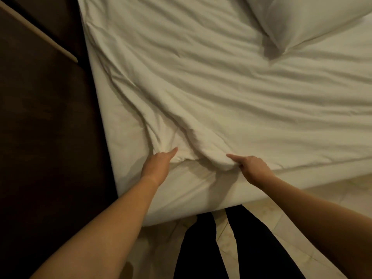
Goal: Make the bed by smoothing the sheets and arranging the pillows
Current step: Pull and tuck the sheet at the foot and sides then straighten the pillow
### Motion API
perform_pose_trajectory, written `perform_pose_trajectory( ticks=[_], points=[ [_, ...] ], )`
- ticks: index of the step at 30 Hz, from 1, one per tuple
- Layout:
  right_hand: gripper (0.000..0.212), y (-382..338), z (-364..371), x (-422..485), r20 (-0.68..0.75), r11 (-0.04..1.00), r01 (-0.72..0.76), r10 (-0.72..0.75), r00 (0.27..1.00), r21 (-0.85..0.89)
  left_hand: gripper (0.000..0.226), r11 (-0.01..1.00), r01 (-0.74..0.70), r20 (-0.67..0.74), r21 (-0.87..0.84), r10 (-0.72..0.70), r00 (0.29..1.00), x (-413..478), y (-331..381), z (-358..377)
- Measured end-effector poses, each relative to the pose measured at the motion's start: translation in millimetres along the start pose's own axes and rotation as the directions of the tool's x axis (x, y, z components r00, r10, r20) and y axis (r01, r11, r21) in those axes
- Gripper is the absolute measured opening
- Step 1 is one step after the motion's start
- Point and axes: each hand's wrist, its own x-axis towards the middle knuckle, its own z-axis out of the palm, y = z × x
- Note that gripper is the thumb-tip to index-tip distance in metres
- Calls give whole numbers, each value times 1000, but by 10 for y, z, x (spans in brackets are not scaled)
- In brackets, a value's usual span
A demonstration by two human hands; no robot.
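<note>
Left hand (159, 165) at 7 o'clock and right hand (254, 168) at 5 o'clock each grip the near edge of the white duvet (211, 93), thumbs on top. Fabric is bunched between them. Pillow (306, 19) at 1 o'clock. Sheet (193, 195) is exposed below the duvet edge.

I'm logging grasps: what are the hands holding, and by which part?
The white duvet, by its near edge: the left hand grips a bunched fold, the right hand grips the rolled hem beside it.
</note>
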Motion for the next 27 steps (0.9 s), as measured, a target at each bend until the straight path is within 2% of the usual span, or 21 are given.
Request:
perform_pose_trajectory(
  ticks=[2,4,5,11,16,22,27],
  points=[
    [54,-61,-88,-223,65,999,12,-10,998,-31,44,999,27,32,27,-27,999,-307,-236,-130],
    [54,-146,-158,-459,83,997,33,-28,996,-65,49,984,27,71,174,-40,997,-627,-527,-250],
    [54,-186,-185,-563,83,996,53,-47,995,-74,50,978,76,96,194,-96,991,-795,-637,-317],
    [63,-592,-159,-936,190,979,178,-156,969,-101,47,935,319,161,153,-342,926,-1512,-919,-361],
    [73,-768,82,-1002,324,945,249,-172,930,-213,35,878,422,247,226,-471,847,-1614,-1080,-140],
    [72,-904,503,-989,420,936,243,-119,900,-255,35,840,469,313,274,-539,782,-1684,-1253,302],
    [67,-849,534,-854,454,960,182,-68,888,-213,43,879,432,315,201,-476,821,-1763,-1294,439]
  ],
)
